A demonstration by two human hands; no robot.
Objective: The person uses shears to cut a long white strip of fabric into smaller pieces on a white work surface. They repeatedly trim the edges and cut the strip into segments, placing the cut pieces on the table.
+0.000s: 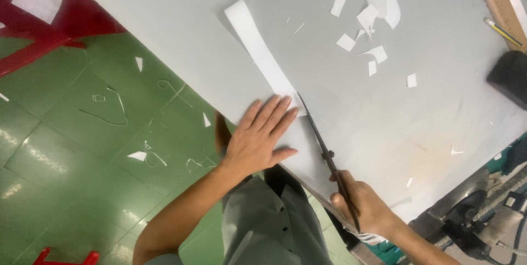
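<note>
My left hand (pixel 262 136) lies flat, fingers spread, on a large grey sheet (pixel 181 18) near its front edge, pressing down the near end of a long white strip (pixel 258 51). My right hand (pixel 365 204) grips the handles of dark scissors (pixel 324 149). The scissor blades point away from me, and their tips reach the sheet right beside my left fingertips and the strip's end. Whether the blades are cutting the sheet or lying on it I cannot tell.
Several small white scraps (pixel 362 29) litter the far part of the sheet. A yellow pencil (pixel 502 31) and a black block (pixel 510 75) sit at the right. Green tiled floor (pixel 82 144) with offcuts lies left, beside a red chair (pixel 60 18). Machinery (pixel 477 215) stands lower right.
</note>
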